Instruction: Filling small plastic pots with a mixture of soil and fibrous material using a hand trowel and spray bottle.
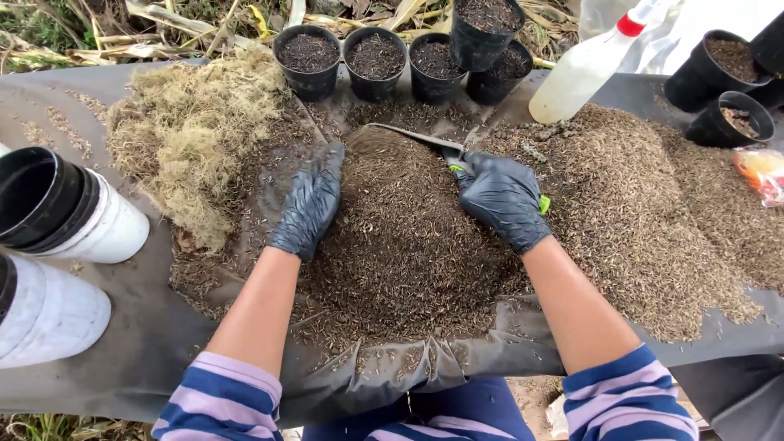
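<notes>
A dark sheet (155, 327) covers the outdoor counter, heaped with brown potting mix (408, 237). The left hand (309, 204) lies released, flat on the heap. The right hand (502, 198) grips a trowel (416, 137).

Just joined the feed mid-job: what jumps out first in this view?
Two black-gloved hands work a dark heap of potting mix at the centre of the grey sheet: the left hand presses flat into it, and the right hand grips a green-handled trowel. Behind them stands a row of filled black pots, with a pale clump of dry fibre at the far left.
</notes>
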